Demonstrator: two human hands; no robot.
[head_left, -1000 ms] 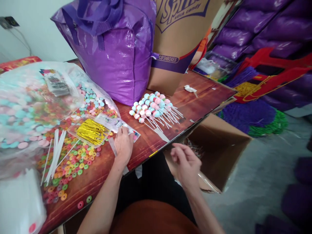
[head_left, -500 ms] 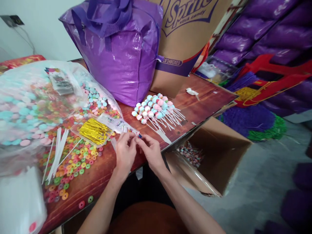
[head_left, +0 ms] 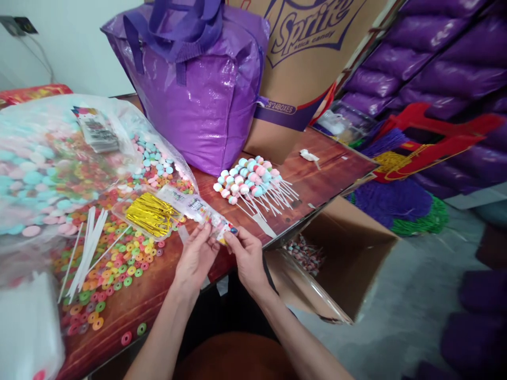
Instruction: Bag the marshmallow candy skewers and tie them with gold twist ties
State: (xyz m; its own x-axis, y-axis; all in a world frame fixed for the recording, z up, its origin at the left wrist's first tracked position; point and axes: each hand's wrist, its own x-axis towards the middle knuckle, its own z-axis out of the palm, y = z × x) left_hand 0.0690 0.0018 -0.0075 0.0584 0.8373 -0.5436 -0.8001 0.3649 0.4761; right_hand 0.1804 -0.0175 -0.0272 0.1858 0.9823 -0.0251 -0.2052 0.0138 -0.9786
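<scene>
1. Our left hand (head_left: 196, 258) pinches one side of a small clear packet (head_left: 217, 224) with colored print, thumb and fingers closed on it.
2. Our right hand (head_left: 250, 258) grasps the packet's other end, the two hands just apart.
3. We hold it over the near edge of the wood-patterned bench (head_left: 328, 158); whether it touches the packet stack (head_left: 186, 203) behind, we cannot tell.
4. Left of our hands, gold strips (head_left: 150, 214) fill a clear tray (head_left: 121, 211) among loose ring candies (head_left: 130, 258), near white sticks (head_left: 87, 253).
5. Beyond our right hand, we see skewered candies (head_left: 247, 177) lying in a cluster before a purple bag (head_left: 194, 111).
6. An open carton (head_left: 356, 253) stands below the bench at our right.
</scene>
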